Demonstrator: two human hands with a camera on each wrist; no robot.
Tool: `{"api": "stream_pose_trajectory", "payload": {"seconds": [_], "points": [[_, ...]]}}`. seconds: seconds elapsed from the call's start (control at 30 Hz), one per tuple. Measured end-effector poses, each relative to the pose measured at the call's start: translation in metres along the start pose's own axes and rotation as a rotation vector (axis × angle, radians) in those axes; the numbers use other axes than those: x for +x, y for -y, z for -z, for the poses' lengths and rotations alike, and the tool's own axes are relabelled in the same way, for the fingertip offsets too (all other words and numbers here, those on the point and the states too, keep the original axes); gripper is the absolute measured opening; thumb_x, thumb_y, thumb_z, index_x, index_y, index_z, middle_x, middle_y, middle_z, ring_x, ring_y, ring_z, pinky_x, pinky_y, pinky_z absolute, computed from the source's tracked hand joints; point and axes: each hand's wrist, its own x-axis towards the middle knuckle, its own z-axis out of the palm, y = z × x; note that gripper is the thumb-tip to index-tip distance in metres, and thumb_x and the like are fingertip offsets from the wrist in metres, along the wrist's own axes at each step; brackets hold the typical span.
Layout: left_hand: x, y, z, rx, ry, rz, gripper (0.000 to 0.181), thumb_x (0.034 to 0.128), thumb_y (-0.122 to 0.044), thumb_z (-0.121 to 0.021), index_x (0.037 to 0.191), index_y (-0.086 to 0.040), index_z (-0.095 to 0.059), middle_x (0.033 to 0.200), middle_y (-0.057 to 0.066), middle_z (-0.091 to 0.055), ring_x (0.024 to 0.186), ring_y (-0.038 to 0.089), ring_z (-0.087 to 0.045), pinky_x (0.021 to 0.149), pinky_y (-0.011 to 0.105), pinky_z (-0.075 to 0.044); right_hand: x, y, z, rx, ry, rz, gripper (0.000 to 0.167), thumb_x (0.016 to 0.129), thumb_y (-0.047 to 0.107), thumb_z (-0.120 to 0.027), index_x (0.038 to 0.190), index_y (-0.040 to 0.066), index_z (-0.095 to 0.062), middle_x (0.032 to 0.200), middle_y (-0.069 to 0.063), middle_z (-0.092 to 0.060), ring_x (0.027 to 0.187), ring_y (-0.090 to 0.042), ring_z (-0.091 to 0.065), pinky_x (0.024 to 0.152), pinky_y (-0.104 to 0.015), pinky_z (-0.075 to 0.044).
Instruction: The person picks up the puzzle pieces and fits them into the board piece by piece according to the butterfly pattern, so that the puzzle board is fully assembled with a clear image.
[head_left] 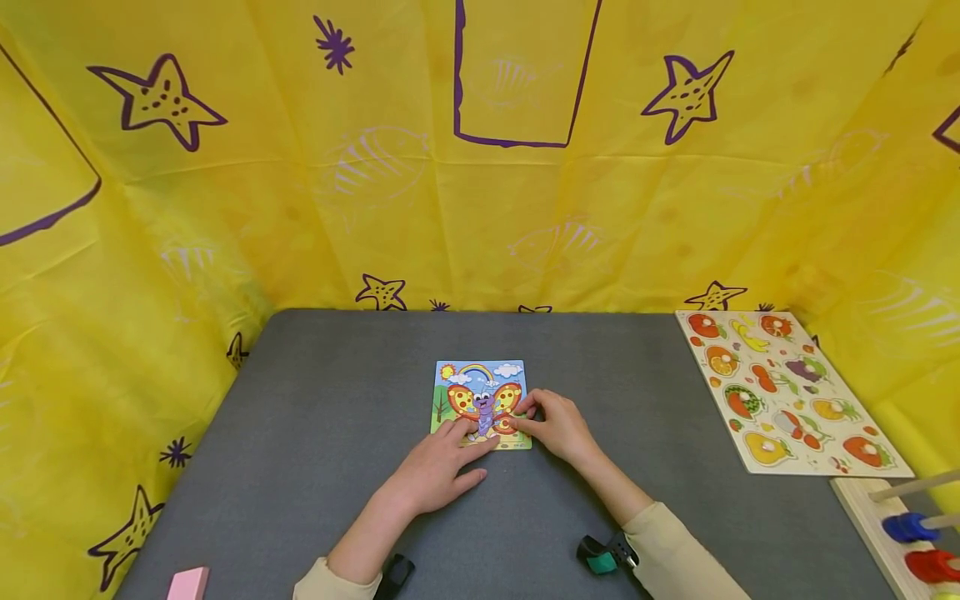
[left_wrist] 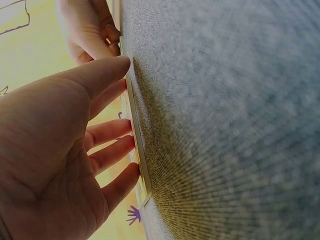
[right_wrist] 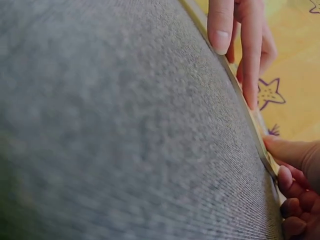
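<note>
A small square butterfly puzzle (head_left: 442, 408) lies flat on the dark grey table. My left hand (head_left: 435, 471) rests on its lower part with fingers extended, the fingertips touching the board near the butterfly's body. At the right edge, my right hand (head_left: 558, 425) has curled fingers, with thumb and index finger pinching at the red lower-right wing piece (head_left: 506, 426). In the left wrist view, the left hand (left_wrist: 65, 145) spreads its fingers along the board's edge (left_wrist: 141, 165). The right wrist view has the right thumb (right_wrist: 287, 151) on the board near a corner; the index fingertip is hidden there.
A fruit puzzle board (head_left: 813, 454) lies at the table's right side. Nearer, at the right edge, is a wooden frame (head_left: 870, 525) with blue and red pieces on rods. A pink block (head_left: 187, 583) sits at the front left. Yellow patterned cloth (head_left: 480, 225) surrounds the table.
</note>
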Motion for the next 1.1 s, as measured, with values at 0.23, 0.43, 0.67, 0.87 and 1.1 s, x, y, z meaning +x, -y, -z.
{"api": "stream_pose_trajectory", "payload": {"seconds": [0.23, 0.43, 0.67, 0.87, 1.1], "points": [[-0.001, 0.001, 0.000, 0.010, -0.015, -0.005, 0.045, 0.0948, -0.031, -0.064, 0.138, -0.020, -0.058, 0.130, 0.010, -0.051, 0.120, 0.026, -0.046, 0.094, 0.046, -0.046, 0.005, 0.002, 0.001, -0.050, 0.028, -0.035, 0.020, 0.078, 0.029, -0.083, 0.079, 0.019, -0.066, 0.072, 0.009, -0.055, 0.065, -0.009, -0.048, 0.060, -0.028, -0.037], [0.000, -0.001, 0.001, 0.014, -0.009, 0.009, 0.044, 0.0952, -0.032, -0.063, 0.137, -0.020, -0.059, 0.131, 0.010, -0.051, 0.120, 0.025, -0.046, 0.093, 0.046, -0.047, 0.009, 0.005, -0.001, -0.145, 0.023, -0.066, 0.025, 0.081, 0.036, -0.080, 0.078, 0.021, -0.061, 0.064, 0.010, -0.050, 0.058, -0.010, -0.045, 0.052, -0.028, -0.034], [0.000, -0.002, 0.001, 0.027, -0.018, 0.011, 0.043, 0.0945, -0.032, -0.064, 0.136, -0.022, -0.060, 0.128, 0.009, -0.052, 0.118, 0.024, -0.047, 0.091, 0.045, -0.047, 0.009, 0.001, 0.000, -0.152, 0.050, -0.028, 0.024, 0.083, 0.036, -0.078, 0.081, 0.021, -0.059, 0.065, 0.009, -0.049, 0.059, -0.009, -0.045, 0.052, -0.028, -0.033], [0.000, -0.002, 0.001, 0.017, 0.000, 0.021, 0.044, 0.0943, -0.032, -0.064, 0.137, -0.023, -0.059, 0.129, 0.008, -0.051, 0.119, 0.024, -0.046, 0.091, 0.046, -0.046, 0.001, -0.008, 0.006, -0.002, 0.118, 0.092, 0.026, 0.079, 0.025, -0.083, 0.092, 0.013, -0.064, 0.079, 0.004, -0.054, 0.066, -0.011, -0.044, 0.061, -0.025, -0.036], [0.001, 0.001, -0.003, -0.008, -0.012, 0.013, 0.044, 0.0952, -0.032, -0.063, 0.138, -0.024, -0.058, 0.130, 0.007, -0.052, 0.119, 0.024, -0.046, 0.092, 0.047, -0.045, -0.006, -0.013, 0.007, 0.039, 0.109, 0.142, 0.027, 0.080, 0.024, -0.082, 0.097, 0.011, -0.065, 0.083, 0.002, -0.055, 0.071, -0.011, -0.044, 0.064, -0.026, -0.037]]}}
